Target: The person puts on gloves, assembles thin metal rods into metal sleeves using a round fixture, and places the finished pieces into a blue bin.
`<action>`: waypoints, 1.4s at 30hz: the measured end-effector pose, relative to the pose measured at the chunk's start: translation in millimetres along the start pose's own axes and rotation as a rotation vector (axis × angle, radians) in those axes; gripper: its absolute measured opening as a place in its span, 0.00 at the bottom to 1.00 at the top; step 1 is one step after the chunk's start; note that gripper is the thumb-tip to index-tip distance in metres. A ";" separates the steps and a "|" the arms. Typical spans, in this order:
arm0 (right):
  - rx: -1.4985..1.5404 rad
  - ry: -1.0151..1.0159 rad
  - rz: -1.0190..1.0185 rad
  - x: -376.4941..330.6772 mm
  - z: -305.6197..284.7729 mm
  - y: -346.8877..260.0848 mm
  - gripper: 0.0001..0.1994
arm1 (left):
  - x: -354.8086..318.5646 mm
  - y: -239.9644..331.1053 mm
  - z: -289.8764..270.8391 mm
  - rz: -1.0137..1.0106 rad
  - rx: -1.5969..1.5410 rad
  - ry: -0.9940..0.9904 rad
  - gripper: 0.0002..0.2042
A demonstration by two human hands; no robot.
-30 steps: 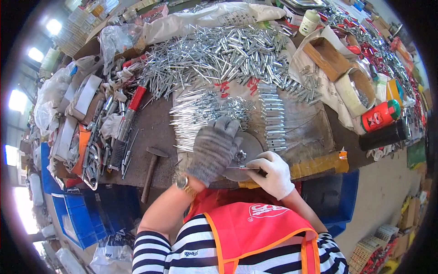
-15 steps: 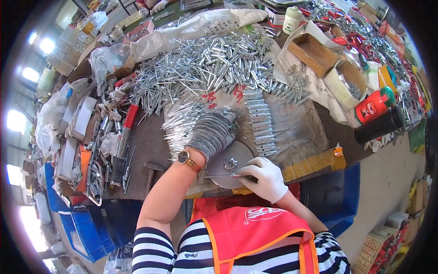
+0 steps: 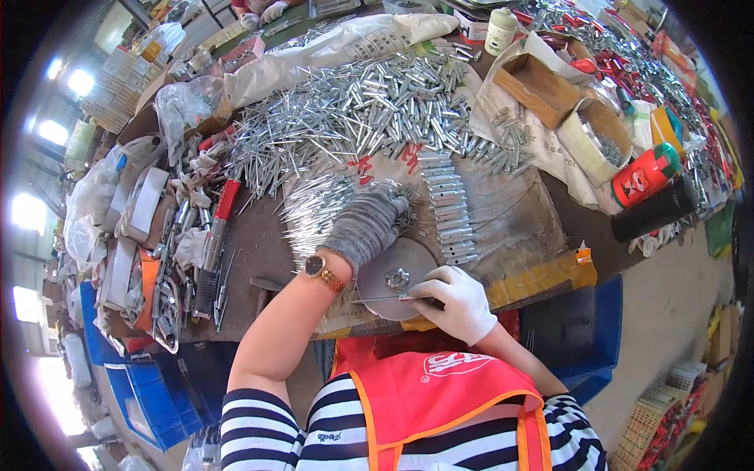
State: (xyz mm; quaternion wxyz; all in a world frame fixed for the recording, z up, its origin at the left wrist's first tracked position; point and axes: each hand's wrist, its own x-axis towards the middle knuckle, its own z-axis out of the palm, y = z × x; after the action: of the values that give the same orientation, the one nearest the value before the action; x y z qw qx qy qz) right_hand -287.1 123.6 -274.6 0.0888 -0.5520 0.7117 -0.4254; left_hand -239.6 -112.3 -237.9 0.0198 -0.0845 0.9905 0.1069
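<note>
My left hand (image 3: 366, 224), in a grey striped knit glove, reaches over the bench with its fingers bent into a small heap of tiny metal pieces (image 3: 407, 191). Whatever it pinches is hidden under the fingers. My right hand (image 3: 458, 304), in a white glove, is closed on a thin metal rod (image 3: 373, 301), which points left across the near part of a round grey disc (image 3: 375, 275). A knobbed metal hub (image 3: 397, 278) sits at the disc's middle. Beside my left hand lie thin pins (image 3: 306, 216); a column of drilled metal tubes (image 3: 449, 208) runs along the disc's far right.
A wide heap of metal tubes and rods (image 3: 369, 102) covers the far bench. Tools, including a wire brush (image 3: 206, 292), lie left. Cardboard boxes (image 3: 538, 88) and a red bottle (image 3: 644, 177) stand right. Blue bins (image 3: 577, 334) sit below the bench edge. Another person's gloved hand (image 3: 273, 11) shows far off.
My left hand has shifted slightly, its fingers still at the small heap. My right hand and the rod have barely moved.
</note>
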 end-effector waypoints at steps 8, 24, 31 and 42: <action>-0.009 0.006 -0.004 -2.0 0.7 -0.2 0.08 | 14.0 -18.0 11.6 0.096 -0.084 -0.010 0.16; -0.016 0.016 -0.007 -2.0 1.2 0.2 0.09 | -37.4 22.2 -10.3 0.277 0.067 -0.078 0.10; -0.011 0.021 -0.013 -1.8 2.1 -0.7 0.08 | -63.0 22.2 -7.2 0.241 -0.050 -0.077 0.14; -0.013 0.026 -0.017 -1.1 0.6 -0.7 0.09 | -95.4 29.5 -6.5 -0.011 -0.263 0.154 0.22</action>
State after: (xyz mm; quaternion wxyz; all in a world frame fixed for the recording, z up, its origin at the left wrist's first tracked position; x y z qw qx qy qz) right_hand -285.8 124.2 -274.9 0.0722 -0.5529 0.7108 -0.4287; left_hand -150.9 -69.8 -219.9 -0.0668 -0.0996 0.9660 0.2290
